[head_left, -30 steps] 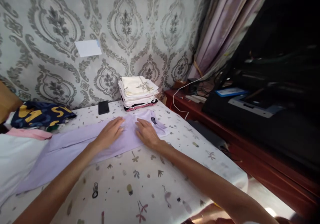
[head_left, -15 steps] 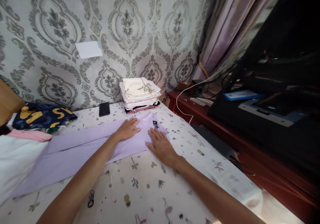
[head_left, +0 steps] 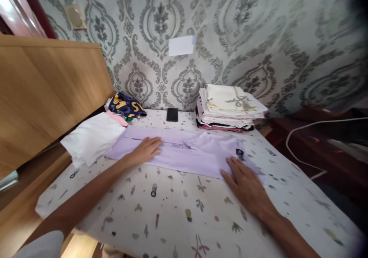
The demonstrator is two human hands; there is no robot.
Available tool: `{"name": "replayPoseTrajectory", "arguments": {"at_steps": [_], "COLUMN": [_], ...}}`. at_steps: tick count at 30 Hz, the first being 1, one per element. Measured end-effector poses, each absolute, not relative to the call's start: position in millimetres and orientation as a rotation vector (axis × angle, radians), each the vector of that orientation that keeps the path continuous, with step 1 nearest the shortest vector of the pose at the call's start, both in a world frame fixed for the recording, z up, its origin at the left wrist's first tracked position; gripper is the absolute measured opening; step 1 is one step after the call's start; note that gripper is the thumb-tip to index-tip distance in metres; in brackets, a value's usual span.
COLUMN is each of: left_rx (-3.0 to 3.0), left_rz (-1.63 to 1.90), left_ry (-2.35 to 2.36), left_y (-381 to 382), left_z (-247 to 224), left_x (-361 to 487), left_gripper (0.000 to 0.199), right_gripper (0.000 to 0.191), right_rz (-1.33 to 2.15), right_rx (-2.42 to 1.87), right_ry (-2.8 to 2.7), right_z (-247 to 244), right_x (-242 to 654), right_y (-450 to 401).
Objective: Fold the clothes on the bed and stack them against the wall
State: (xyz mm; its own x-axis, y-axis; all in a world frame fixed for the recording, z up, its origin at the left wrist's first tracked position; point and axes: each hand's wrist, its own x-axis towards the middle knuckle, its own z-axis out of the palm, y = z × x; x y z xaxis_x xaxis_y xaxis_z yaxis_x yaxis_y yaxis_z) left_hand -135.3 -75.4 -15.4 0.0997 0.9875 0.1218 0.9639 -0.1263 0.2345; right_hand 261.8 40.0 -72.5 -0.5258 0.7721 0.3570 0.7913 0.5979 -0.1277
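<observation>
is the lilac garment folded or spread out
Partly folded: the lilac garment lies in a long strip, its sides turned inward, with a dark print showing between them.

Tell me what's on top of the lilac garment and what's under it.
The left hand and right hand lie flat on the lilac garment. The patterned cloth shows around its edges, so it presumably runs beneath; whatever the garment covers can't be seen.
</observation>
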Motion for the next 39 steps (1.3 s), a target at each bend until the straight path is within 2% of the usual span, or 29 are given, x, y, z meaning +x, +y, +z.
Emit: {"name": "replayPoseTrajectory", "arguments": {"at_steps": [4, 8, 15, 18, 22, 29, 31, 35, 39], "left_rx": [2.117, 1.988, 1.818, 1.792, 1.787, 1.904, 1.945, 1.964, 2.033], "left_rz": [0.436, 0.531, 0.144, 0.068, 0.008, 0.147, 0.183, 0.034, -0.16], "left_ry": [2.312, 2.55, 2.628, 2.585, 2.506, 2.338, 2.238, 1.882, 2.005], "left_y": [-121, -132, -72, -44, -22, -22, -33, -66, -95], "left_z": [-13, 2, 26, 21, 15, 26, 33, 43, 50], "left_x": [-217, -272, -292, -298, -310, -314, -309, -299, -286], "left_gripper": [0.044, 0.042, 0.035, 0.03, 0.028, 0.034, 0.029, 0.015, 0.019], "right_gripper": [0.055, 0.043, 0.023, 0.021, 0.029, 0.022, 0.021, 0.022, 0.022], "right_rz": [-0.144, -0.077, 0.35, 0.343, 0.261, 0.192, 0.214, 0.284, 0.35], "right_rx": [-1.199, -0.89, -0.311, -0.245, -0.344, -0.357, -0.317, -0.214, -0.224], "right_ry": [-2.419, -2.481, -2.762, -2.873, -2.927, -2.828, -2.785, -2.733, -2.728], "right_z": [-63, -37, 8, 14, 10, -17, -23, -27, -23], "right_x": [255, 211, 39, -30, -89, -125, -123, -113, -108], "right_y": [36, 17, -67, -100, -118, -113, -112, -112, -112]}}
